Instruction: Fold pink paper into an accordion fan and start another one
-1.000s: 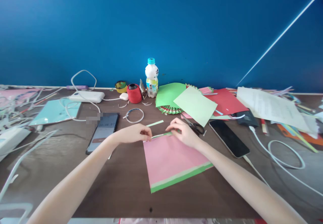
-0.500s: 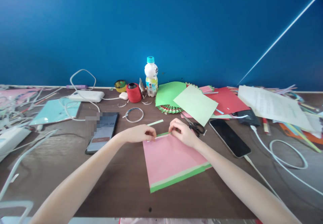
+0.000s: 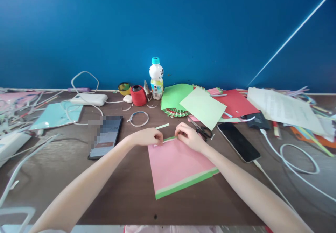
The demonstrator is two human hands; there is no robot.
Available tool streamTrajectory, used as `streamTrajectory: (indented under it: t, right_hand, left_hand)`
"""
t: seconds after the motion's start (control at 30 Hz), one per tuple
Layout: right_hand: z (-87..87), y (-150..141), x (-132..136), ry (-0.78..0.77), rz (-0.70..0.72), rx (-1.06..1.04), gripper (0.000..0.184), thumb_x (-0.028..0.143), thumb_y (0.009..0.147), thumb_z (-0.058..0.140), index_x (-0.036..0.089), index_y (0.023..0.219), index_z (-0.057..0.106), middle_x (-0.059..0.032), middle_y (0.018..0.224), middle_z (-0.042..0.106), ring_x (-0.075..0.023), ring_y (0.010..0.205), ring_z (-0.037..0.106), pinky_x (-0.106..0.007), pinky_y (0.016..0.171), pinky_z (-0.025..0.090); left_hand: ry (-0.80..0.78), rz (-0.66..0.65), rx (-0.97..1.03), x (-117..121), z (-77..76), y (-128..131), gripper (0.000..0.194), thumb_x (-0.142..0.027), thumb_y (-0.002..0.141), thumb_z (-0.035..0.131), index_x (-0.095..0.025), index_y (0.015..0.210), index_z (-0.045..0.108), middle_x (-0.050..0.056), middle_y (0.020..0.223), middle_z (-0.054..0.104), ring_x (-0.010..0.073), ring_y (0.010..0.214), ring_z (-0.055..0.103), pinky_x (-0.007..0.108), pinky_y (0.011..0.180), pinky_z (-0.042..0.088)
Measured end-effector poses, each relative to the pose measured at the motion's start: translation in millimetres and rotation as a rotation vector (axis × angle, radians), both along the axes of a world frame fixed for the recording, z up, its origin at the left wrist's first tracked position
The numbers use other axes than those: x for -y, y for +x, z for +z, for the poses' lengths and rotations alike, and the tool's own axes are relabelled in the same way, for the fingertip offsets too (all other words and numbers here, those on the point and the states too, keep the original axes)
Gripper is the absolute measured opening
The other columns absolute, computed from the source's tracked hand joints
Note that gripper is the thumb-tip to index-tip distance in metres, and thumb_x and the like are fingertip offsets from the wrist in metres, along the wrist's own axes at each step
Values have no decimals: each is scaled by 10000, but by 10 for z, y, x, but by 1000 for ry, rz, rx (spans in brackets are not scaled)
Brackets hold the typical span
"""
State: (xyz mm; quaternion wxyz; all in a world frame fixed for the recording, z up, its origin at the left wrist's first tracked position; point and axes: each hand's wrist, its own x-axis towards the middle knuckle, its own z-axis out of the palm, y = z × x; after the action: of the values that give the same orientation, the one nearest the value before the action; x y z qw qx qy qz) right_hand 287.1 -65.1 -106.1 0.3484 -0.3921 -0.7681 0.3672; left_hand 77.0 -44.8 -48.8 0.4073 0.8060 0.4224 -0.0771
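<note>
A pink paper sheet (image 3: pixel 181 166) lies on the desk, with light green and darker green bands showing along its near edge. My left hand (image 3: pixel 148 136) is closed, its curled fingers at the sheet's far left corner. Beside it, my right hand (image 3: pixel 190 136) pinches the middle of the far edge with thumb and forefinger. Between the fingertips a thin white strip (image 3: pixel 168 140) runs along that edge, with green just behind it. Black-handled scissors (image 3: pixel 204 131) lie beyond my right hand, partly covered by paper. A narrow pale green paper strip (image 3: pixel 162 126) rests behind my left hand.
Phones lie left (image 3: pixel 109 138) and right (image 3: pixel 238 142) of the sheet, the right one on a white cable. Behind stand a bottle (image 3: pixel 156 82) and a red roll (image 3: pixel 138 96). Green paper (image 3: pixel 174 98), a pale sheet (image 3: pixel 203 107) and red paper (image 3: pixel 240 103) are piled behind right.
Both hands stay at the sheet's far edge, with only slight finger movement. The whole view has shifted a little; nothing else has visibly moved.
</note>
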Motion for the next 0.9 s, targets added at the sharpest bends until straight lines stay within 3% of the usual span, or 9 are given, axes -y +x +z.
streamTrajectory:
  t: [0.23,0.37,0.5,0.57,0.9]
  right_hand:
    - [12,-5,-2,-7,5,49,161,35,712,450,174,700,530,-5,815,478,-102,671,465,-234,601,351]
    - [26,15,-5,2,44,67,144,38,702,468,174,706,516,-8,816,481,-112,699,461,-238,613,349]
    - [31,1,-7,34,37,77,79,141,740,524,181,694,473,0,766,456,-123,697,437,-249,626,348]
    - [27,-25,-4,65,1,89,138,189,736,557,186,669,436,8,735,428,-125,685,422,-254,627,344]
    - [-8,-76,0,105,-61,132,188,59,670,486,200,676,362,17,738,392,-119,661,401,-251,609,330]
  left_hand:
    - [1,15,-96,-27,44,72,196,-251,620,473,-169,696,634,-4,743,654,133,718,553,197,596,365]
    - [17,19,-157,-51,32,105,206,-309,614,479,-169,665,621,-4,664,624,133,633,531,213,548,351]
    - [64,14,-200,-67,6,131,235,-355,623,459,-165,584,591,-2,557,558,129,559,491,227,500,318]
    - [81,9,-214,-70,5,146,235,-356,613,463,-163,572,591,0,542,548,129,550,485,229,493,313]
    - [70,25,-237,-65,47,196,205,-317,580,479,-160,581,610,13,597,609,137,576,521,228,502,330]
